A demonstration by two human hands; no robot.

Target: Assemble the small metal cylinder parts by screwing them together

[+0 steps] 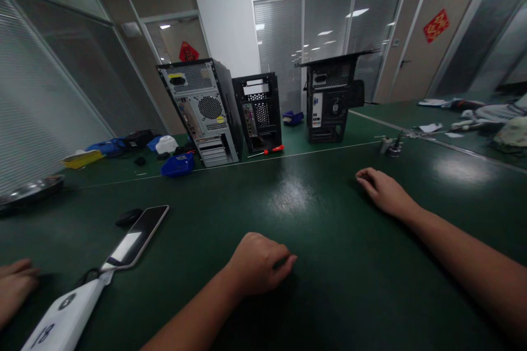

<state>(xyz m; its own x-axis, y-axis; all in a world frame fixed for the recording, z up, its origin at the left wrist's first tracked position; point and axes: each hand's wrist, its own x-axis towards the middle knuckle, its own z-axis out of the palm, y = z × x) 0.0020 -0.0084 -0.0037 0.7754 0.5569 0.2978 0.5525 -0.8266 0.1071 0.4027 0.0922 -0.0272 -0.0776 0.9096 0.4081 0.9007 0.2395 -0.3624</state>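
My left hand (261, 263) rests on the green tabletop (317, 230) near the middle, its fingers curled under and the thumb beside them. Nothing shows in it. My right hand (382, 192) lies farther forward and to the right, with fingers bent toward the thumb and a small gap between. No object is visible there either. Nearest to that hand, beyond it, stand a small metal cylinder (386, 145) and a round holder with thin tools (394, 149). A red-handled screwdriver (274, 149) lies farther back in front of a black computer case (273, 85).
A silver-sided computer case (209, 107) and another black case (329, 101) stand at the back. Blue bins (178, 165) sit near them. To the left are a phone (138, 236), a white device (63, 315), a black mouse (129, 218) and another person's hand (16, 288).
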